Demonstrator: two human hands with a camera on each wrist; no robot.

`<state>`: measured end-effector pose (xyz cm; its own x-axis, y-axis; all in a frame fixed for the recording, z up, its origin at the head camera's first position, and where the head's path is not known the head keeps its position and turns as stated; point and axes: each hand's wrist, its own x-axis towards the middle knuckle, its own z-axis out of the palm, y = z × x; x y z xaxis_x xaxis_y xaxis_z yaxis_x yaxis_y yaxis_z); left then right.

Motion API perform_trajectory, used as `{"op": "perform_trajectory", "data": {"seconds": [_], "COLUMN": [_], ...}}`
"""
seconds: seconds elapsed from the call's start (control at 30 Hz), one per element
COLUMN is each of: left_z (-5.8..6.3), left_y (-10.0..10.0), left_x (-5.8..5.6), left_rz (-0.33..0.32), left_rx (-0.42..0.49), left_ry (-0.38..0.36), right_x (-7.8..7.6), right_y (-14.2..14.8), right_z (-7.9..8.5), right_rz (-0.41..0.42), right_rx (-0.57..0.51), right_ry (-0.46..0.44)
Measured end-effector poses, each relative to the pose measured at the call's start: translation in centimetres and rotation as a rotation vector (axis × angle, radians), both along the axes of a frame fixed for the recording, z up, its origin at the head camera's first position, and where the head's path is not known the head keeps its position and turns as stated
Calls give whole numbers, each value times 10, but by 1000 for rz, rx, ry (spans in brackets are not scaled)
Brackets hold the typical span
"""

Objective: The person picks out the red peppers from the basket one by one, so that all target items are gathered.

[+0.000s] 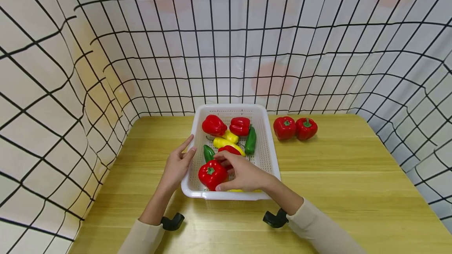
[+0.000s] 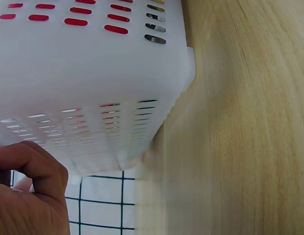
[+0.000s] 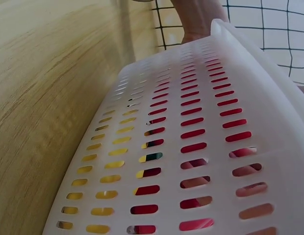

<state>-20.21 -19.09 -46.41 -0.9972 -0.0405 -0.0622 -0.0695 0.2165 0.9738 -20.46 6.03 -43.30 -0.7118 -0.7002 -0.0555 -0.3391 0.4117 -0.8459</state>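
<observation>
A white perforated plastic basket (image 1: 270, 148) stands on the table, holding red bell peppers, yellow peppers and green peppers. At its left rim, my left hand (image 1: 178, 162) grips the basket edge, thumb on the rim; its bent fingers (image 2: 41, 169) show against the outer wall in the left wrist view. My right hand (image 1: 245, 171) reaches inside over the front rim and holds a red bell pepper (image 1: 208, 175) near the front left, with fingers behind and thumb in front. Another red pepper (image 1: 229, 150) is partly hidden behind that hand.
Inside the basket lie more red bell peppers (image 1: 214, 125), a long yellow pepper (image 1: 220, 142) and green peppers (image 1: 250, 140). Two red bell peppers (image 1: 284, 127) sit on the wooden table (image 1: 335, 175) right of the basket. Black wire mesh (image 1: 229, 56) stands behind and at both sides.
</observation>
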Motion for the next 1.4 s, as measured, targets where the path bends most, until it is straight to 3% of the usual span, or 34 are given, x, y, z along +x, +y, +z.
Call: {"op": "perform_trajectory", "data": {"seconds": [0.3, 0.83, 1.17, 1.4], "left_z": [-1, -3, -2, -1], "left_y": [0, -1, 1, 1], "left_x": [-1, -3, 3, 1], "left_rz": [7, 14, 24, 10], "left_rx": [-4, 21, 23, 43], "left_ry": [-6, -33, -21, -13], "right_x": [-1, -5, -12, -17], "right_y": [2, 18, 48, 79], "right_z": [-1, 10, 15, 24], "right_rz": [-25, -163, -218, -291], "right_rx": [-93, -135, -266, -261], "right_ry": [2, -5, 31, 78]}}
